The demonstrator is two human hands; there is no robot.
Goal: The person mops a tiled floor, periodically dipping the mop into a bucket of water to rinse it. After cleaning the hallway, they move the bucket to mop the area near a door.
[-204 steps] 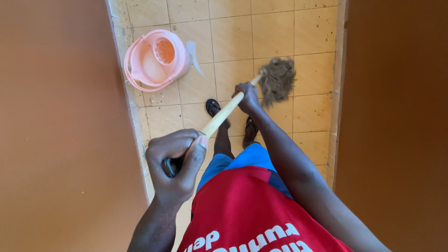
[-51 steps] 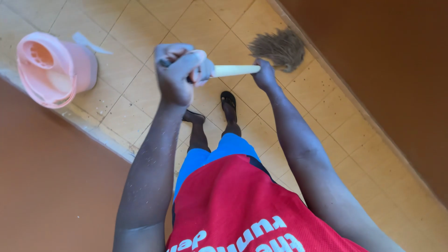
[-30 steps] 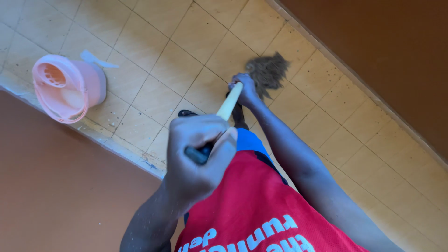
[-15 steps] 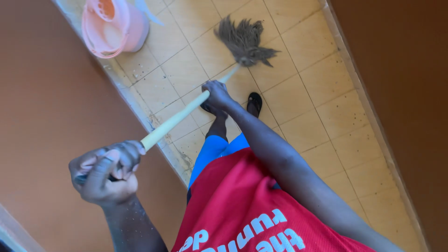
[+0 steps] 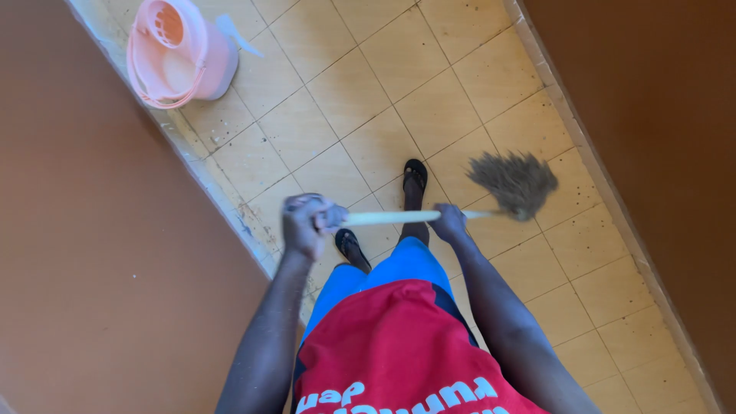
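Both my hands hold a mop with a pale wooden handle that lies nearly level across my body. My left hand grips the handle's top end, blurred by motion. Lower down the shaft, my right hand is closed around it. The brown stringy mop head rests on the yellow tiled floor at the right, close to the orange wall. My feet in black sandals stand between the hands.
A pink mop bucket with a wringer insert stands at the far left by the base of the left orange wall. A second orange wall bounds the narrow corridor on the right.
The mop head swung from ahead near the bucket to the right, beside the right wall. My left hand rose from low at the left to the centre, turning the handle level.
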